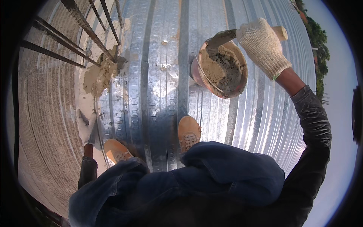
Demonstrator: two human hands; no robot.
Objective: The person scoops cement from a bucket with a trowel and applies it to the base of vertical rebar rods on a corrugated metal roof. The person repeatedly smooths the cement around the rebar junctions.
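Observation:
My right hand [261, 45], in a white knitted glove, is closed round the wooden handle of a trowel [223, 38]. The trowel's mortar-smeared blade reaches over the far rim of a bucket [197, 72], its tip at the wet mortar [217, 68] inside. The mortar looks sandy on the left and darker grey on the right. At the left, my gloved left hand [87, 126] holds nothing; its thumb and fingers are spread against the pale concrete ledge [85, 102]. Ahead of that hand, a patch of wet mortar [99, 75] lies round the feet of some steel bars.
Several ribbed steel rebars [85, 26] stick up at the far left. Ribbed metal decking [159, 83] spreads under the bucket and my tan shoes [189, 132]. A rough, grooved concrete surface [45, 113] borders it on the left. Trees [317, 38] show beyond the right edge.

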